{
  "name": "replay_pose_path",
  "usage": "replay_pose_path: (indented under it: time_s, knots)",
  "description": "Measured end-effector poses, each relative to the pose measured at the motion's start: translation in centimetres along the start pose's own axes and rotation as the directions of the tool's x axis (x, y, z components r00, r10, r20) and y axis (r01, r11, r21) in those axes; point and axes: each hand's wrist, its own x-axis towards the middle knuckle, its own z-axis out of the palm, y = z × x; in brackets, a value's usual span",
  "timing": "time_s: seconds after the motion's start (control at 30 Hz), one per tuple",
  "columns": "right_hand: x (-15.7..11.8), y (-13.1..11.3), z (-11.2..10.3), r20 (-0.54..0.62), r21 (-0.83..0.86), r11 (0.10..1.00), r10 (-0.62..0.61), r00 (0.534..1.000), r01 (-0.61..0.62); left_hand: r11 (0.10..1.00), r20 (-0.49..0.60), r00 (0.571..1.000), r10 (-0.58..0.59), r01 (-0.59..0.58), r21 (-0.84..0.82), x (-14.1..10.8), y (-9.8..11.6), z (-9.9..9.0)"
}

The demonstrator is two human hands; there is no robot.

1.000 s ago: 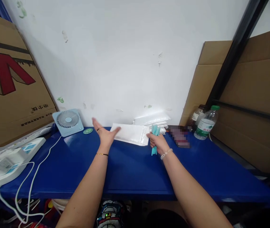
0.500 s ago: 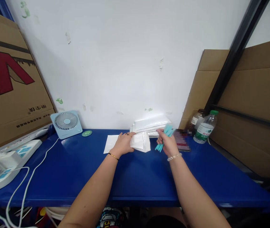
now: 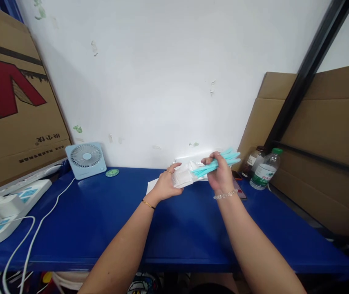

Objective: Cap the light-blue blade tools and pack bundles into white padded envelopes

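My left hand [image 3: 167, 183] is closed around a small white plastic bag [image 3: 183, 175], which it holds up above the blue table with the bag's mouth turned right. A bundle of thin turquoise sticks [image 3: 215, 163] lies in the grip of my right hand [image 3: 220, 173]. The sticks' left ends meet the mouth of the bag; whether they are inside it I cannot tell. Under and behind my left hand shows the edge of a white sheet [image 3: 151, 186]. A stack of white packets [image 3: 189, 157] lies against the wall, largely hidden behind my hands.
A light blue fan [image 3: 86, 159] and a green round disc [image 3: 112, 173] stand at the left, beside a white power strip [image 3: 18, 214] with cables. To the right are a green-capped water bottle [image 3: 265, 171], a brown bottle [image 3: 252, 162] and a partly covered flat dark-red object [image 3: 239, 190].
My left hand has lifted the white bag and tilted it. My right hand has raised the sticks and swung them from steep to nearly level, bringing their left ends to the bag.
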Motion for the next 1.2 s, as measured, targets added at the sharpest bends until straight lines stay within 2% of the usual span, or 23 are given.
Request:
replay_pose_path:
  time_s: [0.1, 0.2, 0.37, 0.47, 0.53, 0.63, 0.73, 0.8, 0.87, 0.93, 1.0, 1.03, 1.1, 1.2]
  knots:
    - [0.3, -0.3, 0.7, 0.013, -0.026, 0.999, -0.029, 0.999, 0.030, 0.994, -0.044, 0.998, 0.046, -0.050, -0.102, -0.2, 0.1, -0.4]
    - [0.3, -0.6, 1.1, 0.010, -0.108, 0.992, -0.061, 0.998, 0.062, 0.990, -0.069, 0.995, 0.071, -0.079, -0.113, -0.3, 0.2, -0.7]
    - [-0.4, -0.3, 0.2, 0.015, -0.172, 0.982, 0.083, 0.996, -0.079, 0.996, -0.046, 0.996, 0.077, -0.075, 0.043, -0.6, -0.1, -1.0]
    - [-0.4, 0.4, -1.4, -0.007, -0.132, 0.981, 0.145, 0.989, -0.145, 0.978, 0.012, 0.999, 0.039, -0.040, 0.205, -0.8, -1.2, -0.9]
    - [-0.1, 1.3, -3.0, -0.078, -0.133, 0.980, 0.140, 0.987, -0.150, 0.953, 0.116, 0.993, -0.025, -0.011, 0.302, -1.0, -2.0, -0.6]
    - [0.4, 2.8, -5.7, -0.223, -0.176, 0.970, 0.126, 0.967, -0.167, 0.931, 0.249, 0.966, -0.072, -0.025, 0.364, -1.1, -2.8, 0.3]
    - [0.7, 3.8, -7.9, -0.303, -0.185, 0.940, 0.223, 0.927, -0.287, 0.911, 0.307, 0.948, -0.078, -0.057, 0.409, -0.5, -2.9, 1.4]
    - [0.8, 4.0, -8.6, -0.308, -0.179, 0.927, 0.264, 0.914, -0.328, 0.895, 0.404, 0.902, -0.150, -0.050, 0.443, 0.4, -2.8, 1.9]
    - [0.8, 4.0, -8.8, -0.295, -0.166, 0.928, 0.276, 0.915, -0.334, 0.884, 0.517, 0.815, -0.261, -0.013, 0.467, 1.4, -2.9, 2.2]
    - [0.6, 3.9, -8.7, -0.279, -0.149, 0.929, 0.290, 0.915, -0.340, 0.879, 0.585, 0.734, -0.344, 0.031, 0.477, 2.3, -3.2, 2.4]
    - [0.4, 3.9, -8.4, -0.253, -0.132, 0.925, 0.317, 0.914, -0.357, 0.882, 0.608, 0.704, -0.367, 0.056, 0.469, 2.9, -3.6, 2.5]
    - [0.3, 4.0, -8.2, -0.238, -0.124, 0.923, 0.330, 0.914, -0.366, 0.890, 0.606, 0.710, -0.358, 0.063, 0.452, 3.0, -3.8, 2.6]
    - [0.0, 4.3, -7.9, -0.197, -0.102, 0.919, 0.356, 0.913, -0.380, 0.926, 0.589, 0.750, -0.300, 0.081, 0.368, 2.9, -4.1, 2.8]
    - [-0.3, 4.8, -7.4, -0.150, -0.075, 0.919, 0.373, 0.916, -0.386, 0.986, 0.567, 0.807, -0.166, 0.123, 0.114, 2.5, -4.1, 3.0]
